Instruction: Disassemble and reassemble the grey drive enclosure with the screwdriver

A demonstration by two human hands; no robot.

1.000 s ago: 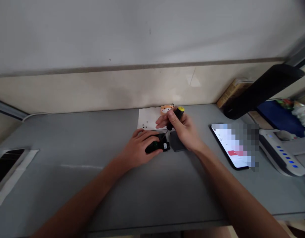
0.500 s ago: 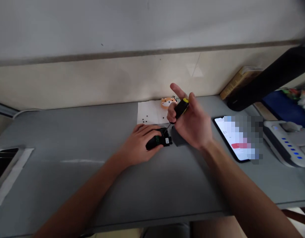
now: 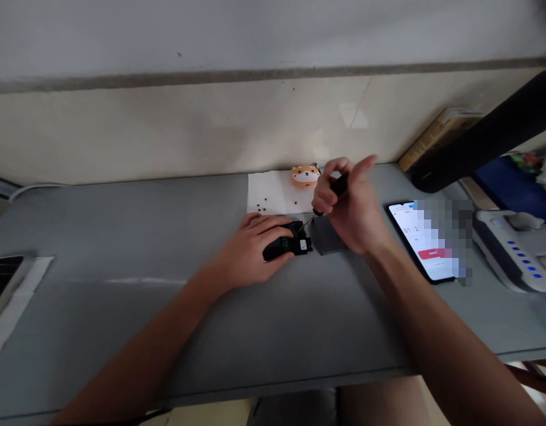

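My left hand [image 3: 250, 251] lies over a small black device [image 3: 287, 246] on the grey desk [image 3: 273, 331], fingers curled round it, pinning it down. A green board and a white label show at the device's right end. My right hand [image 3: 353, 207] is closed round a black-handled screwdriver [image 3: 336, 190], tilted so its thin shaft points down-left at the device. A dark grey square cover [image 3: 327, 238] lies just right of the device, partly under my right hand.
A white paper sheet [image 3: 273, 192] with several tiny black screws lies behind the device, next to an orange animal-shaped trinket [image 3: 305, 175]. A lit phone [image 3: 426, 242] lies to the right, a black lamp arm [image 3: 486, 142] above it, a white appliance [image 3: 513, 248] beyond. Another phone [image 3: 0, 284] lies far left.
My right hand has shifted right and turned the screwdriver in its grip; its fingers have wrapped round the handle again. The left hand stays on the device. The view drifted slightly.
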